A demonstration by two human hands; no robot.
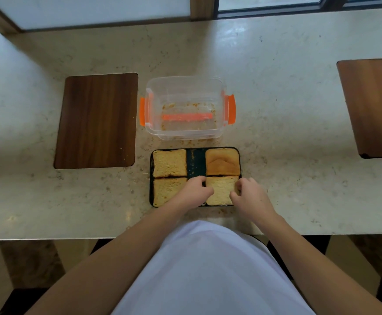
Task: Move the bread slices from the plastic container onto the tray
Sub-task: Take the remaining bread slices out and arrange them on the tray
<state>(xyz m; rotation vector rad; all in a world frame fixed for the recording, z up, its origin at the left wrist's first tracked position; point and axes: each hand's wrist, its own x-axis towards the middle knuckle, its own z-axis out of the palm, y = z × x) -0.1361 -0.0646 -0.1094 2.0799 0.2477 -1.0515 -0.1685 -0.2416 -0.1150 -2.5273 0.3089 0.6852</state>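
Observation:
A clear plastic container (186, 87) with orange clips stands on the counter and holds only crumbs. In front of it lies a black tray (196, 163) with several bread slices: one far left (169, 163), a browner crust piece far right (222, 162), one near left (165, 190), one near right (220, 189). My left hand (196, 190) grips the left edge of the near right slice. My right hand (249, 196) pinches its right edge. The slice lies flat on the tray.
A dark wooden board (96, 120) lies left of the container. Another wooden board (374, 105) sits at the far right. The marble counter's front edge (49, 237) runs close to my body. Window frames stand along the back.

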